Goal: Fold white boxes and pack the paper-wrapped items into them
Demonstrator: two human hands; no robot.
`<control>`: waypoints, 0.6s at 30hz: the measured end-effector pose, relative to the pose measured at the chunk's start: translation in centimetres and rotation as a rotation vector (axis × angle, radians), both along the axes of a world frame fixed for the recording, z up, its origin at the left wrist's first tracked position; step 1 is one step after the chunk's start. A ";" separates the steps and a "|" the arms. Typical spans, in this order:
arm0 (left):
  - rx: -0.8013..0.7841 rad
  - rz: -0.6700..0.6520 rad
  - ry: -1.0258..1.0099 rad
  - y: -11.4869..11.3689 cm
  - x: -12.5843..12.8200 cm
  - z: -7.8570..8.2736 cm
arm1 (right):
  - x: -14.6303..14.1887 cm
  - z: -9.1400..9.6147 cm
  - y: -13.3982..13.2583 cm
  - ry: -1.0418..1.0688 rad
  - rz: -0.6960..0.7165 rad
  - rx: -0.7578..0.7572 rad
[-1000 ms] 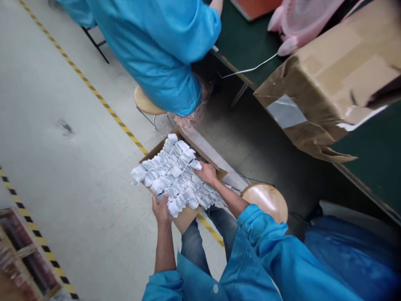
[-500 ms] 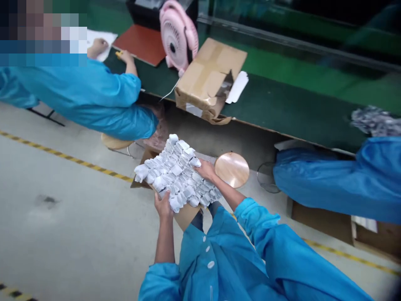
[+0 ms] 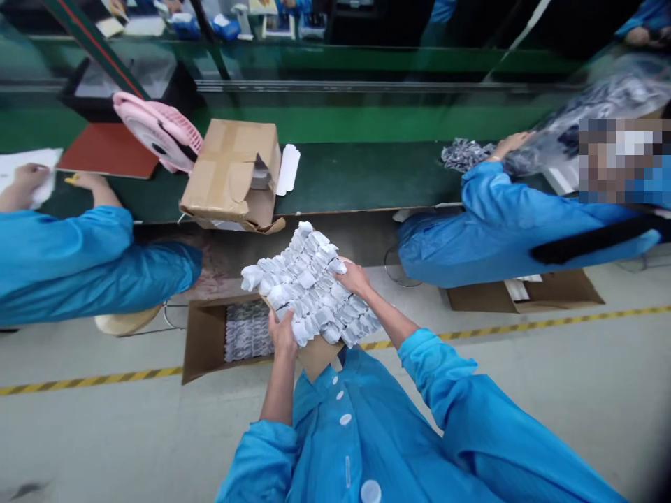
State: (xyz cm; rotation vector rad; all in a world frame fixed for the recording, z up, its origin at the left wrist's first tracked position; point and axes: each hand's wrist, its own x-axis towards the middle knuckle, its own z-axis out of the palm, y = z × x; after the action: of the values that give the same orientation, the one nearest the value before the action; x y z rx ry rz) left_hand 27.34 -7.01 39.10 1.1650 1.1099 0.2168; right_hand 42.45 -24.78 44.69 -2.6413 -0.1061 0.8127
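Note:
I hold a brown cardboard sheet (image 3: 317, 354) in front of my chest, covered with several small white wrapped packets (image 3: 309, 286) laid in rows. My left hand (image 3: 283, 334) grips the sheet's near edge, thumb on top of the packets. My right hand (image 3: 354, 277) lies on the packets at their right side, fingers curled over them. Below on the floor, an open cardboard box (image 3: 202, 339) holds more rows of the same packets (image 3: 246, 330).
A green workbench (image 3: 367, 178) runs across ahead, with an opened cardboard box (image 3: 225, 171), a pink fan (image 3: 157, 129) and a red pad (image 3: 107, 150). A person in blue (image 3: 78, 258) sits left, another (image 3: 503, 223) right. A yellow-black floor line (image 3: 524, 325) passes behind me.
The view has swung up and right from the floor to the workbench. The sheet of packets stays in both hands, now raised above the floor box, which has come into view.

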 end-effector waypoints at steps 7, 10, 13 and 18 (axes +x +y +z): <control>0.010 -0.128 0.005 -7.2 7.0 0.6 | 5.0 1.7 -9.0 -0.011 -0.103 -0.050; 0.018 -0.178 -0.019 -9.3 10.4 1.3 | 7.5 2.4 -11.6 -0.027 -0.139 -0.051; 0.030 -0.225 -0.049 -10.4 14.1 2.4 | 10.2 3.4 -13.2 -0.048 -0.178 -0.043; 0.063 -0.288 -0.092 -10.3 21.4 3.9 | 16.0 4.6 -14.0 -0.082 -0.242 -0.014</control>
State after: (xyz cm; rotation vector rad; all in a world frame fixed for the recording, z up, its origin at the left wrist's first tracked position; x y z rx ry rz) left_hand 48.72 -17.26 43.04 1.3424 0.8485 0.0809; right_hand 58.42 -38.78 49.32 -2.6336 0.1943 0.6265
